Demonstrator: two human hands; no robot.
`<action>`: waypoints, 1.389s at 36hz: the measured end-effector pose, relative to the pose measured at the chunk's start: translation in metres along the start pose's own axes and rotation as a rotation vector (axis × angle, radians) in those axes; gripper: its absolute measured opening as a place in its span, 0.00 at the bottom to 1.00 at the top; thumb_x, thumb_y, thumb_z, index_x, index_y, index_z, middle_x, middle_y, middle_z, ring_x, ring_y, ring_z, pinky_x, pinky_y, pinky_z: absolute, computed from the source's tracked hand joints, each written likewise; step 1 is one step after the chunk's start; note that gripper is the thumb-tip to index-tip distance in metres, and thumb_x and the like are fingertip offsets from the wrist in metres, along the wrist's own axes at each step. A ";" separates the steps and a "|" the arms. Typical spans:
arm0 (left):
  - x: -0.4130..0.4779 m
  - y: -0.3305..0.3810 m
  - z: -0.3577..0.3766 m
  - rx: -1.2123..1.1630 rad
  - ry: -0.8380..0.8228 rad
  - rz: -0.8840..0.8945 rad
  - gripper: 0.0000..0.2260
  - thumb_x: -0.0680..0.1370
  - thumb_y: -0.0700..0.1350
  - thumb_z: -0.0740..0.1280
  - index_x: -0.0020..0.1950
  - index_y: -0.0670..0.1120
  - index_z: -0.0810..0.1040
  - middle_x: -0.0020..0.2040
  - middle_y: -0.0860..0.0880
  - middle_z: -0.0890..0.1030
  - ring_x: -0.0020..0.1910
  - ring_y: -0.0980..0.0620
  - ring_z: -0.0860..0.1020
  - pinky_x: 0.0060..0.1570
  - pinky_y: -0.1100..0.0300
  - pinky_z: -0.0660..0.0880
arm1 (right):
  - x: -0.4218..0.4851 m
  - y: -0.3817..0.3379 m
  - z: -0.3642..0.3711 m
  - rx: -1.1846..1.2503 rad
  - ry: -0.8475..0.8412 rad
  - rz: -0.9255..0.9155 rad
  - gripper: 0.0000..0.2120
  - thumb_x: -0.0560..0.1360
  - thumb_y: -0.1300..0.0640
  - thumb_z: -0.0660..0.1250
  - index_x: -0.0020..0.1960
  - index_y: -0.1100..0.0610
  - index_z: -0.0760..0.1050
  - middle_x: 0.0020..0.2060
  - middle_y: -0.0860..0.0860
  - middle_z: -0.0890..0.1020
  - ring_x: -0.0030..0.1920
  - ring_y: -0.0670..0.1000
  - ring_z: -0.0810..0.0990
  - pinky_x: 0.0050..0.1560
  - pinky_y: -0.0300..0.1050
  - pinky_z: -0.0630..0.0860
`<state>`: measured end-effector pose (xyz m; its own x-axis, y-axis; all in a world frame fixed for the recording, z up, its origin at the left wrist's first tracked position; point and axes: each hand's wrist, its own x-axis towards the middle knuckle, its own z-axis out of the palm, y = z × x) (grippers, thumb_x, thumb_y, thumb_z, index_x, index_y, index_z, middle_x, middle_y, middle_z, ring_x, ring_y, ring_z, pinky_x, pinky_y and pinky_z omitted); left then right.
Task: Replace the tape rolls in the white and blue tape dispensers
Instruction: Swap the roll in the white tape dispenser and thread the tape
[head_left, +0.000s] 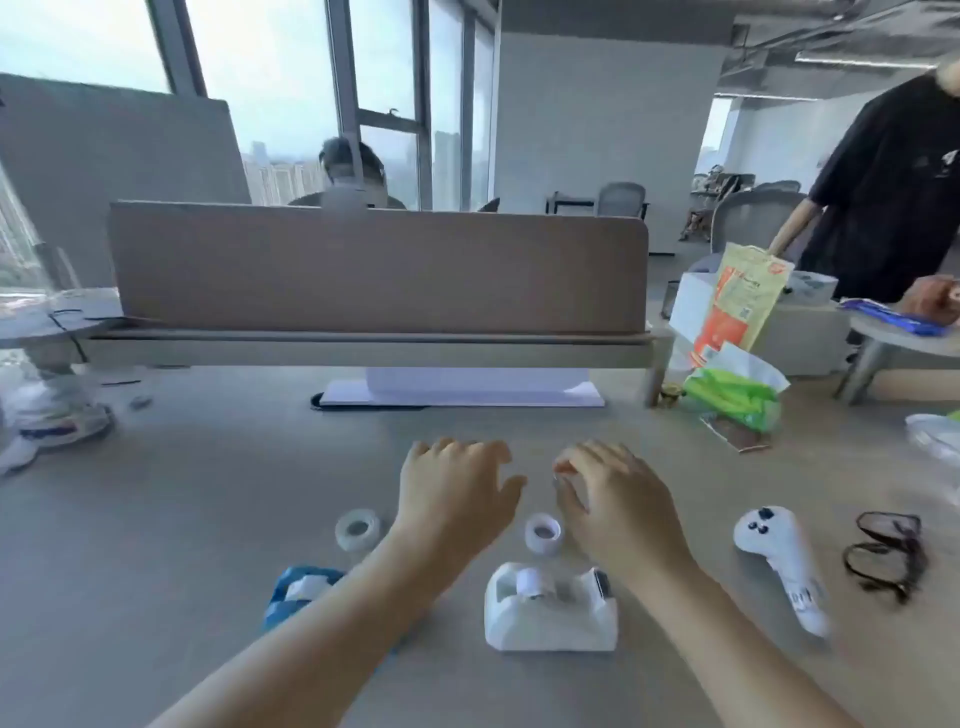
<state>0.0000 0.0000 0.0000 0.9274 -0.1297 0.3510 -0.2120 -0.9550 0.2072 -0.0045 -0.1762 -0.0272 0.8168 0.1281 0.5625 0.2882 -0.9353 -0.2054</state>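
From my feed, the grey worktop (182, 519) fills the lower half of the frame, closed off at the back by a brown divider panel (379, 270) across the upper middle. My left hand (457, 499) hovers palm down at the centre with its fingers spread and holding nothing; my right hand (618, 499) sits just to its right with thumb and forefinger pinched close, and I cannot tell whether they grip anything, though a small clear bit shows between them. The white tape dispenser (550, 608) stands in the lower centre, below the right hand and between my two forearms, its long axis running left to right across the frame with the cutter end toward the right and a roll seated in its cradle. The blue tape dispenser (298, 595) lies in the lower left of centre, partly hidden under my left forearm, so I cannot read its direction. A white controller (784, 564) lies at the lower right, slanting down to the right, with black glasses (885, 558) beyond it. One loose tape roll (357, 529) stands left of my left wrist; a smaller tape roll (543, 533) sits between my wrists, just above the white dispenser.
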 end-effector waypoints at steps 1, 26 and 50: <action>-0.009 0.000 0.004 -0.003 -0.030 0.002 0.16 0.77 0.61 0.60 0.61 0.58 0.77 0.53 0.56 0.85 0.56 0.50 0.80 0.59 0.54 0.70 | -0.010 -0.001 0.002 0.013 -0.012 -0.014 0.02 0.72 0.54 0.66 0.44 0.49 0.76 0.39 0.45 0.81 0.43 0.52 0.79 0.40 0.44 0.72; -0.112 -0.010 0.043 -0.488 -0.026 0.026 0.16 0.76 0.52 0.70 0.64 0.57 0.79 0.66 0.59 0.79 0.65 0.61 0.77 0.62 0.72 0.67 | -0.112 -0.008 0.018 0.135 0.132 -0.107 0.11 0.75 0.55 0.67 0.54 0.53 0.83 0.50 0.46 0.87 0.60 0.52 0.82 0.53 0.45 0.80; -0.116 -0.005 0.044 -0.590 0.039 -0.058 0.15 0.74 0.49 0.74 0.60 0.60 0.81 0.63 0.60 0.81 0.66 0.67 0.73 0.59 0.79 0.65 | -0.106 -0.007 0.029 0.243 0.177 -0.186 0.14 0.76 0.53 0.66 0.58 0.55 0.83 0.58 0.47 0.84 0.61 0.45 0.80 0.58 0.42 0.74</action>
<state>-0.0929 0.0085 -0.0817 0.9330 -0.0606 0.3548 -0.3069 -0.6490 0.6961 -0.0786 -0.1734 -0.1092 0.6460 0.2104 0.7337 0.5522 -0.7925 -0.2589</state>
